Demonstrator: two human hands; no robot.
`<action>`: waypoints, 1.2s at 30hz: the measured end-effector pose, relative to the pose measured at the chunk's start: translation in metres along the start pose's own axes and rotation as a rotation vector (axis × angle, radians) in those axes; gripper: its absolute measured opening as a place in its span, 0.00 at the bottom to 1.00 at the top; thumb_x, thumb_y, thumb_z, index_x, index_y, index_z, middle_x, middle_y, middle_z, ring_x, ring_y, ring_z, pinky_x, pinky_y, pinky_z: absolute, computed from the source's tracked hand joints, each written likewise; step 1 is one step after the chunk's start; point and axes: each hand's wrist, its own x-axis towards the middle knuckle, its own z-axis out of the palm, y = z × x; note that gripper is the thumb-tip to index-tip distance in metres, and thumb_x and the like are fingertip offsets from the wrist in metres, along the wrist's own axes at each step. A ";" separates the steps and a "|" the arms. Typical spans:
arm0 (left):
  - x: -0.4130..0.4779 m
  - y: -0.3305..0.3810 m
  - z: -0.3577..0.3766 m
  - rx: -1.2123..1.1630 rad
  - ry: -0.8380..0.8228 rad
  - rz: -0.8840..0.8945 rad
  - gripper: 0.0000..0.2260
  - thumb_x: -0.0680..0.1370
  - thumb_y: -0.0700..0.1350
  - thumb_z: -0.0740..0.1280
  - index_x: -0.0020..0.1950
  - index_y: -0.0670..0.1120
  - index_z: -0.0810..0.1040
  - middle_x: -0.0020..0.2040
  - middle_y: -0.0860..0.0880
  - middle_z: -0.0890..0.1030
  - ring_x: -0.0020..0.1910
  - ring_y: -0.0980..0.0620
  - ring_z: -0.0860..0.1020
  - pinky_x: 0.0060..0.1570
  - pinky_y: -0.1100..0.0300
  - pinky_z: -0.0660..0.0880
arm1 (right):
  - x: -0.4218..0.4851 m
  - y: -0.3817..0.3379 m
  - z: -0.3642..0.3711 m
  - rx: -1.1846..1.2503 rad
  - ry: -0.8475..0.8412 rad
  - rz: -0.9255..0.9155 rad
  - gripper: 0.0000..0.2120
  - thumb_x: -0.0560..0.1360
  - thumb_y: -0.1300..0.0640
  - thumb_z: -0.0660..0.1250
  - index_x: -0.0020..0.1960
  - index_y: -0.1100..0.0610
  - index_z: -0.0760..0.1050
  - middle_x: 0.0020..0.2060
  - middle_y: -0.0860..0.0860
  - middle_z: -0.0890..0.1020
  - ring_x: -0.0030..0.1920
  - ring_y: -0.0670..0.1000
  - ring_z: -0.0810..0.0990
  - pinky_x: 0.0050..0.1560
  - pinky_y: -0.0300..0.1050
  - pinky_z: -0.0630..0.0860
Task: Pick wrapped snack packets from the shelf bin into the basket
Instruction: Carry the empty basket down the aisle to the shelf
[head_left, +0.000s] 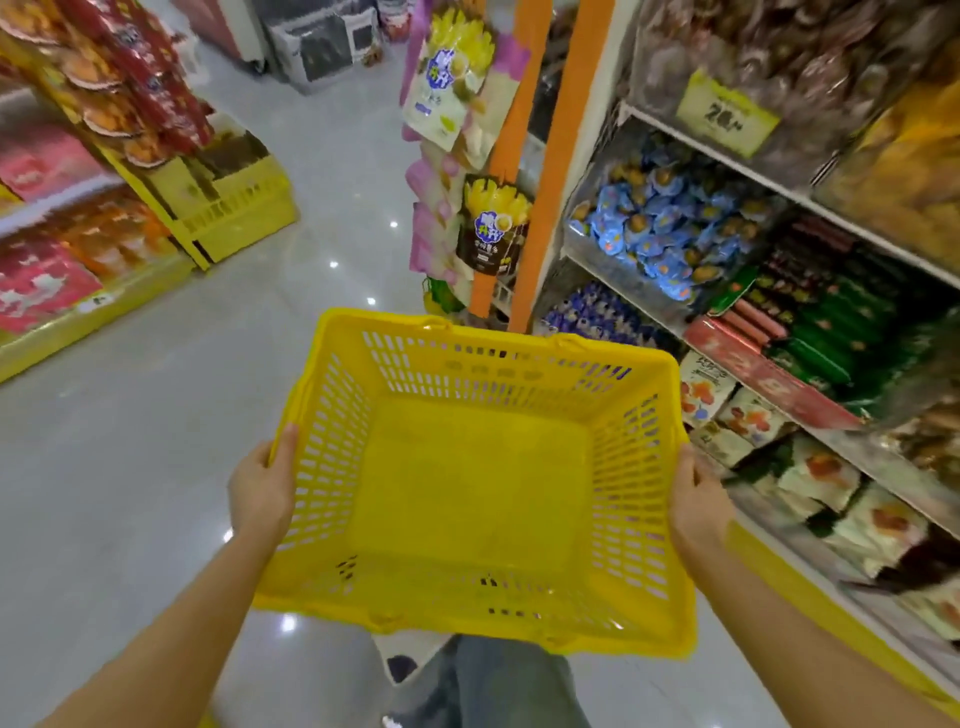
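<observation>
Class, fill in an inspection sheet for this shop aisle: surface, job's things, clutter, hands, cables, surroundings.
Surface: glossy grey floor, light spots reflected.
Job's things: yellow basket holds nothing; blue snack packets heaped in a right-hand shelf bin.
Clutter: yellow crate at the end of the left shelving.
Hands: left hand and right hand each grip a basket side rim.
Cables: nothing seen.
Surroundings: stocked shelves both sides; pouches hang on an orange post.

Snack shop: stocked shelves (779, 291), price tag (727, 111).
</observation>
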 end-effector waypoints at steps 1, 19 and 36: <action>0.006 0.009 0.008 0.016 -0.021 0.016 0.19 0.79 0.56 0.58 0.43 0.43 0.77 0.39 0.41 0.78 0.43 0.48 0.73 0.44 0.56 0.65 | 0.005 0.003 0.000 -0.007 0.002 0.017 0.27 0.81 0.44 0.49 0.62 0.63 0.74 0.52 0.67 0.79 0.51 0.65 0.76 0.47 0.54 0.72; 0.104 0.069 0.121 0.178 -0.171 0.181 0.19 0.80 0.56 0.57 0.41 0.42 0.76 0.36 0.41 0.76 0.40 0.48 0.72 0.41 0.53 0.65 | 0.068 0.030 0.045 0.011 0.099 0.265 0.28 0.80 0.42 0.46 0.55 0.62 0.75 0.48 0.63 0.79 0.49 0.63 0.77 0.42 0.48 0.66; 0.293 -0.026 0.260 0.219 -0.356 0.337 0.22 0.81 0.55 0.56 0.52 0.37 0.78 0.47 0.33 0.79 0.51 0.35 0.76 0.49 0.46 0.70 | 0.085 0.092 0.246 0.069 0.412 0.402 0.23 0.81 0.48 0.52 0.50 0.66 0.76 0.49 0.68 0.79 0.51 0.67 0.75 0.43 0.51 0.64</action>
